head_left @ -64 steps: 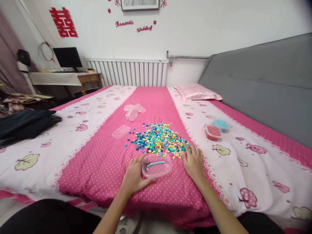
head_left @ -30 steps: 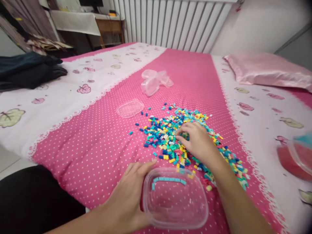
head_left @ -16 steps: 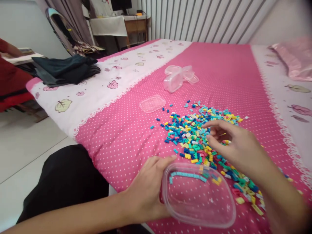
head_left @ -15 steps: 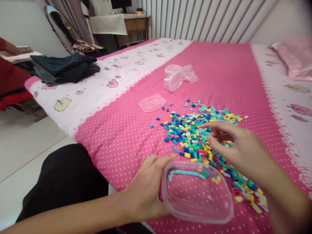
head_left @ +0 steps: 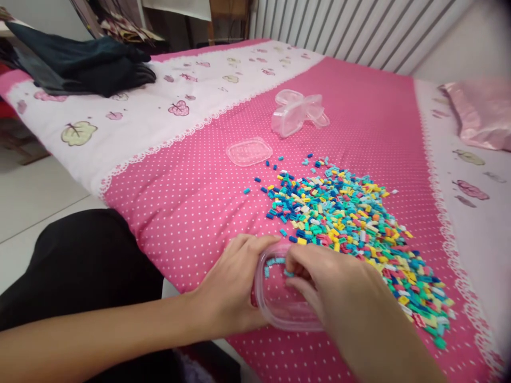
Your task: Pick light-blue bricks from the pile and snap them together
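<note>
A heap of small coloured plastic pieces [head_left: 347, 223], blue, teal, yellow, red and white, lies on the pink dotted bedspread [head_left: 191, 202]. In front of it sits a clear plastic container [head_left: 275, 306] with a short row of light blue pieces along its far inner edge. My left hand [head_left: 229, 290] wraps round the container's left rim. My right hand [head_left: 331, 290] reaches over the container, fingertips pinched on a small teal piece just above the row, and covers most of the inside.
A clear flat lid [head_left: 249, 151] lies beyond the heap, and several empty clear containers [head_left: 297, 110] are bunched farther back. Dark folded clothes [head_left: 83, 64] sit at the bed's left corner. A pink pillow [head_left: 483, 109] is at the right, a radiator [head_left: 359, 26] behind.
My right hand has left the heap and come back over the container with a small teal piece pinched in its fingers. My view has tilted down and shifted slightly.
</note>
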`<state>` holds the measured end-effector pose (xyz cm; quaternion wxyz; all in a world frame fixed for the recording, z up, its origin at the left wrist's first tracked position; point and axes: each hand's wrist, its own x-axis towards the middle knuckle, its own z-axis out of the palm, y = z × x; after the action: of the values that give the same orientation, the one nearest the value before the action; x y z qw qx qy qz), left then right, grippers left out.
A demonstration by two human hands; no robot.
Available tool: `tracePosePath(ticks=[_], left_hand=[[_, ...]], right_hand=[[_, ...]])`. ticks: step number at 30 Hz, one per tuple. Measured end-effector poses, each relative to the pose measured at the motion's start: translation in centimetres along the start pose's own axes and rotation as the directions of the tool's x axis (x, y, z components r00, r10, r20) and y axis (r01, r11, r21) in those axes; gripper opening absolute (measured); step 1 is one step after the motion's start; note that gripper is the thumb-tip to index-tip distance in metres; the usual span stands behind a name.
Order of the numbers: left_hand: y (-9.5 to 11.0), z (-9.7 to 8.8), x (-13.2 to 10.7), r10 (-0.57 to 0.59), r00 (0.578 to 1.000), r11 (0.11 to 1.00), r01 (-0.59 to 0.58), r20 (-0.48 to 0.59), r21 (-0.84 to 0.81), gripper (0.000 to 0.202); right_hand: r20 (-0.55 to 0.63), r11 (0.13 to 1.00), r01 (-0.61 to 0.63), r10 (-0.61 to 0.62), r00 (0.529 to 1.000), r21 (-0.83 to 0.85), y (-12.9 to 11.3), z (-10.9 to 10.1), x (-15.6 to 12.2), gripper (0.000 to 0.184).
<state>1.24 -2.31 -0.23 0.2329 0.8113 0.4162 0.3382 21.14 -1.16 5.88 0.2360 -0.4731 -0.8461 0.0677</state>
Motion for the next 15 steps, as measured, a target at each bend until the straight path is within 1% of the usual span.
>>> tracePosePath(ticks=[2, 5, 8, 12, 15], left_hand=[[0.0, 0.0, 0.1, 0.014, 1.0, 1.0, -0.014, -0.002, -0.006, 0.099], [0.1, -0.1, 0.1, 0.018, 1.0, 1.0, -0.018, -0.008, -0.012, 0.096], [0.0, 0.0, 0.0, 0.014, 1.0, 1.0, -0.015, -0.005, -0.024, 0.095], [0.0, 0.0, 0.0, 0.03, 0.999, 0.998, -0.029, 0.011, -0.049, 0.092], [0.0, -0.1, 0.1, 0.044, 0.999, 0.997, -0.043, 0.021, -0.065, 0.091]], right_hand=[[-0.008, 0.998, -0.012, 0.011, 1.0, -0.065, -0.6, 0.8, -0.3, 0.022], [0.038, 0.996, 0.013, -0.01, 0.999, -0.083, -1.2, 1.3, -0.6, 0.026], [0.117, 0.995, -0.006, 0.018, 0.993, -0.101, -1.7, 1.2, -0.5, 0.03], [0.253, 0.988, -0.037, 0.074, 0.965, -0.15, -2.2, 1.0, -0.5, 0.033], [0.284, 0.981, -0.011, 0.067, 0.956, -0.193, -2.0, 0.9, -0.6, 0.036]])
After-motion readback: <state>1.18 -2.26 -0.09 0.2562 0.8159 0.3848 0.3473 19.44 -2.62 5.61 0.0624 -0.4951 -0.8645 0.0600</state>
